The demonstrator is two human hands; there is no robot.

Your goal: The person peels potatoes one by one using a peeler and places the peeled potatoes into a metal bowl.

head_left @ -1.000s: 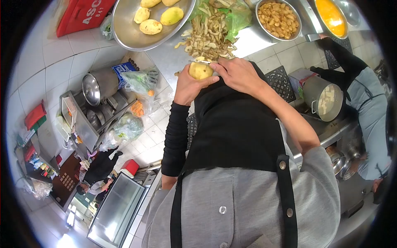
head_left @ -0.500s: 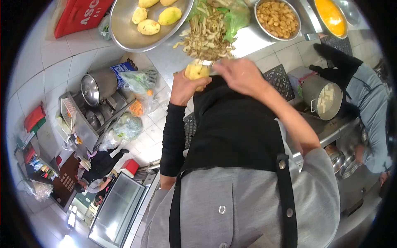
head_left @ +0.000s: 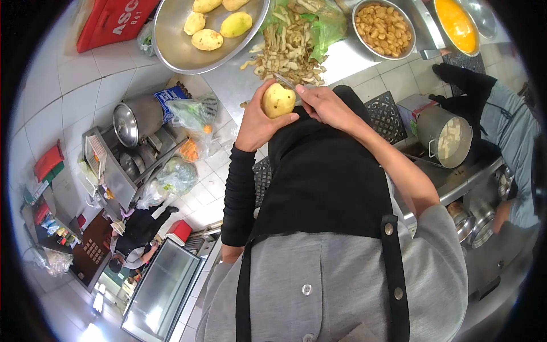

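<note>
My left hand (head_left: 260, 119) is closed around a peeled, pale yellow potato (head_left: 278, 100) with a few dark spots, thumb across its near side. My right hand (head_left: 325, 105) grips a slim metal peeler (head_left: 284, 81), its handle mostly hidden by the fingers. The blade lies close to the far upper side of the potato; whether it touches cannot be made out. Just beyond both hands, a heap of potato peelings (head_left: 288, 51) is spread on the metal table (head_left: 233, 85). Several peeled potatoes (head_left: 236, 24) lie in a wide metal bowl (head_left: 188, 67) at the upper left.
Beyond the peelings lies a green plastic bag (head_left: 330, 31). To its right are a bowl of brown pieces (head_left: 383, 29) and a bowl of orange liquid (head_left: 456, 25). A large pot (head_left: 447, 142) stands at right near a co-worker (head_left: 507, 131). Another person (head_left: 137, 233) is at lower left.
The potato has been turned and sits slightly lower, showing its spotted face. My right hand has slowed from a blur, and the peeler blade now points up and away at an angle.
</note>
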